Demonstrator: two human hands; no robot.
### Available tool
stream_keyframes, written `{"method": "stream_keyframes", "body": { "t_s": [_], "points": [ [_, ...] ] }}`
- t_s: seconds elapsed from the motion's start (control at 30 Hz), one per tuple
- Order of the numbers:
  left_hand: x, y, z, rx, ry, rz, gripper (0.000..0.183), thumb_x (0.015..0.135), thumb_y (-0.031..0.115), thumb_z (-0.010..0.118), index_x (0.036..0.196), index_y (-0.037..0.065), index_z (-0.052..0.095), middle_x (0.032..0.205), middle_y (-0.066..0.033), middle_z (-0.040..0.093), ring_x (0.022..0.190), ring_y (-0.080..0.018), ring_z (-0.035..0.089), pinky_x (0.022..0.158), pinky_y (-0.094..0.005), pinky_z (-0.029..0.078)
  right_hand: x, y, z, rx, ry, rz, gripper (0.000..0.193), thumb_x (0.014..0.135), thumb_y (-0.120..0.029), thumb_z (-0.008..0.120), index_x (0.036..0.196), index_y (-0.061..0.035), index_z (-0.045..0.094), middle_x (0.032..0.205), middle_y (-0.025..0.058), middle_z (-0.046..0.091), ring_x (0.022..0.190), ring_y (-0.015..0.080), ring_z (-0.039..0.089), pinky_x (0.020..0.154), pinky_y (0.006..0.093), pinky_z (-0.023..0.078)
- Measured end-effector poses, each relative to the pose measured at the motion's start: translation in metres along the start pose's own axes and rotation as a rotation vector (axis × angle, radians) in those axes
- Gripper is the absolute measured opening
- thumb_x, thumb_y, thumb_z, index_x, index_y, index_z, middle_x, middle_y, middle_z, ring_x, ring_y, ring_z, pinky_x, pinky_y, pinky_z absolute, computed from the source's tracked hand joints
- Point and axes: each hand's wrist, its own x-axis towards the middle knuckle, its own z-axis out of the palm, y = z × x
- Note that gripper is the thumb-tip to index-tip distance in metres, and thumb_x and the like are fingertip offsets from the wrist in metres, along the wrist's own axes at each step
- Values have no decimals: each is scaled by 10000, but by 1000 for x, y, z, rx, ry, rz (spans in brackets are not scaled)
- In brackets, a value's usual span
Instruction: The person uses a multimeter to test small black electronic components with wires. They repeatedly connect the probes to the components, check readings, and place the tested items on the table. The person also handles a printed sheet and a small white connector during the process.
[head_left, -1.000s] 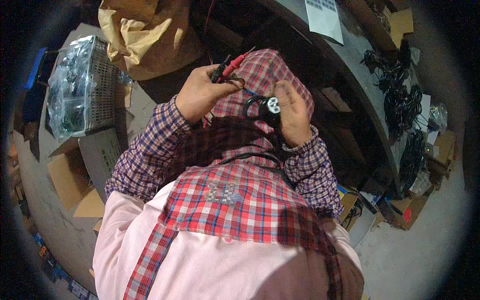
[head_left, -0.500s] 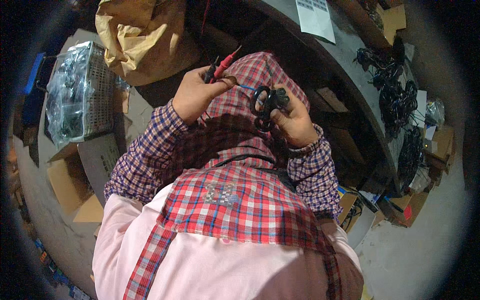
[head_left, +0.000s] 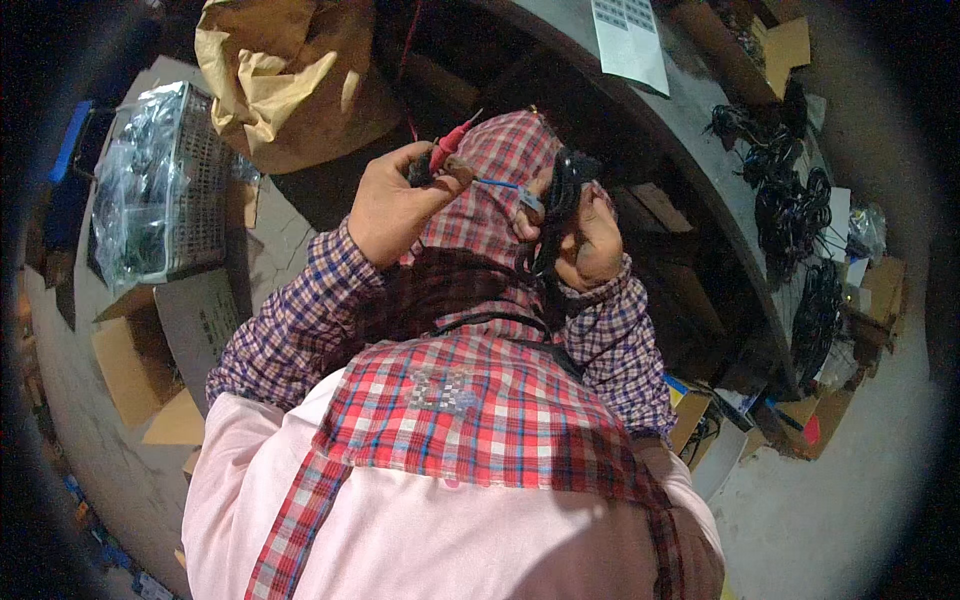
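My left hand (head_left: 393, 208) is closed around a red test probe (head_left: 449, 147), whose thin metal tip points up and to the right. A dark piece beside the probe is mostly hidden by the fingers. Between my hands stretches a short blue wire (head_left: 494, 183), its left end at my left fingertips. My right hand (head_left: 597, 243) grips a coiled black cable (head_left: 567, 186). A small grey piece (head_left: 531, 204) sits at the coil's left side, against my right fingers. Both hands are raised above the red checked apron (head_left: 480, 410) on my lap.
A grey table (head_left: 690, 150) curves along the right, bearing bundles of black cables (head_left: 795, 210) and a white printed sheet (head_left: 630, 45). At left stand a plastic-lined crate (head_left: 205, 190) and an open cardboard box (head_left: 135, 365). A brown paper sack (head_left: 300, 95) is at upper left.
My right hand has turned the coiled cable upright and brought the grey piece into view. My left hand has stayed nearly in place, still holding the red probe.
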Motion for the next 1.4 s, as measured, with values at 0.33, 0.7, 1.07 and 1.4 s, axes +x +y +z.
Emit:
{"method": "stream_keyframes", "body": {
  "t_s": [0.33,0.7,1.07,1.4],
  "points": [
    [2,4,-26,189,81,169,256,957,213,500,1125,20,489,849,-62,557,781,-121,507,718,-268,444,-3,-19,3,-955,-5,-167,356,798,-126,724,1085,-35,534,937,44,606,897,122,566,804,278,464],
    [-37,46,-27,1130,129,757,267,733,129,631,997,163,650,795,-15,591,717,-210,556,627,-319,433,-12,-15,-7,-1161,10,-254,407,715,-62,762,1061,-27,550,899,62,593,858,160,585,774,298,471],
    [-30,48,-1,1252,141,931,310,736,226,579,1032,291,644,775,74,534,754,-135,512,721,-304,392,-23,7,-29,-817,56,-100,486,758,-118,772,1151,-36,496,964,44,597,898,126,579,811,276,483],
    [-26,45,8,1279,64,871,302,746,225,590,1039,281,636,793,59,526,783,-149,510,737,-314,395,-20,3,-24,-938,38,-127,478,735,-147,792,1110,-30,520,940,23,579,904,105,548,816,268,461]
  ]
}}
